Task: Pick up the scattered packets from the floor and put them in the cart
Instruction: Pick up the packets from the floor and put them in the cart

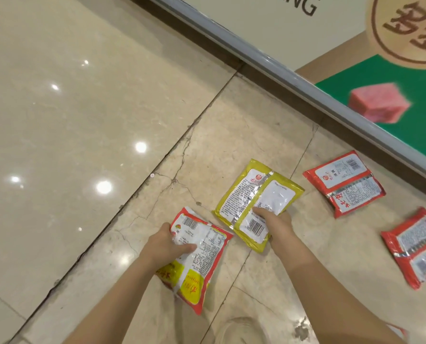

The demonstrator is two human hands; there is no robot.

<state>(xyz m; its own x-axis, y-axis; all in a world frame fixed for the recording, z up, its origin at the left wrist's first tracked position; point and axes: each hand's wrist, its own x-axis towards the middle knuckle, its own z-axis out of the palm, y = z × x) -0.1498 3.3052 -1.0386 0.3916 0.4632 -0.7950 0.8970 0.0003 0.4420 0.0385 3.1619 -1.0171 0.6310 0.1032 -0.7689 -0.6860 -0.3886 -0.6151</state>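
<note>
Nearest me, left hand (166, 242) grips a red-and-yellow packet (197, 254); right hand (272, 219) pinches the yellow packet (256, 194), long axis toward 1 o'clock; red packets (345, 183) lie at 3 o'clock, nearer the right hand.

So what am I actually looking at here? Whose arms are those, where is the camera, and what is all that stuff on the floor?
There is no machine: these are a person's two bare arms, seen from a camera worn on their head that looks forward and down. That is the only view.

The surface is a shiny tiled floor, with a printed display panel along its far edge. Food packets lie scattered on it.

The left hand grips a red and yellow packet. The right hand takes hold of a yellow packet at its near end; whether that one is off the floor I cannot tell. Two red packets lie untouched to the right, one near the panel and one at the picture's edge. No cart shows here.
</note>
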